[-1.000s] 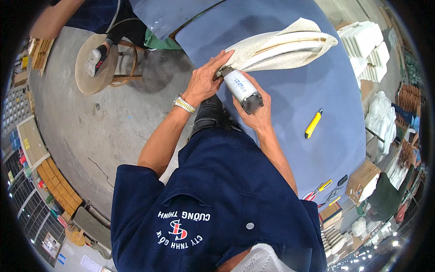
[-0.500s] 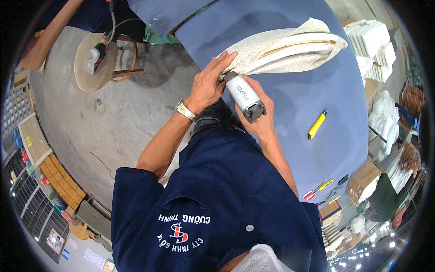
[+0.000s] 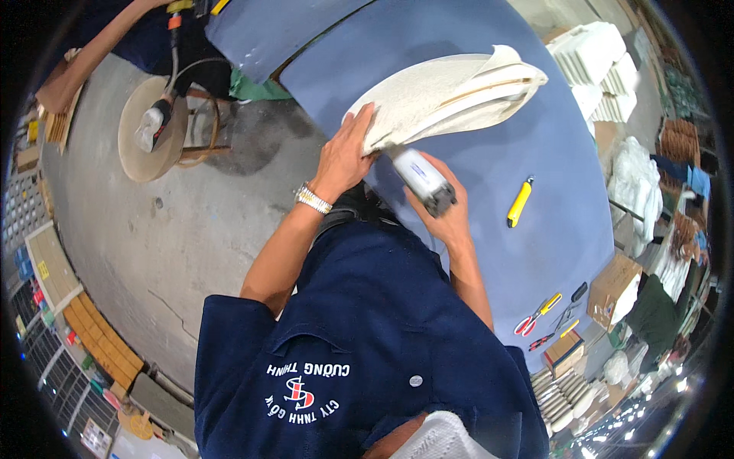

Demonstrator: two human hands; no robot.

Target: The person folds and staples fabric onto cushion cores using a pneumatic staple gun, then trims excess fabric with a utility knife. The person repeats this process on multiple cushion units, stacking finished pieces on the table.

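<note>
A curved panel covered in cream fabric (image 3: 428, 96) is tilted up over the blue table, its inner side with a pale rim and a brownish strip partly showing. My left hand (image 3: 345, 157) grips its near left end, fingers over the fabric and thumb hidden underneath. In my right hand (image 3: 447, 205) is a staple gun with a white body (image 3: 417, 173), its dark nose close beside the panel's near edge. Whether the nose touches the fabric, I cannot tell. A yellow utility knife (image 3: 520, 203) lies on the table right of my right hand.
Red-and-yellow scissors (image 3: 537, 314) and pliers (image 3: 569, 306) lie at the table's near right. White stacked pads (image 3: 589, 53) and a cardboard box (image 3: 614, 289) stand beyond the table. At upper left, another person's arm (image 3: 95, 65) is near a round stool (image 3: 134, 115) bearing a hosed tool.
The panel has shifted left and toward me in my left hand. My right hand has drawn the staple gun slightly right and nearer my body. The view has shifted a little too.
</note>
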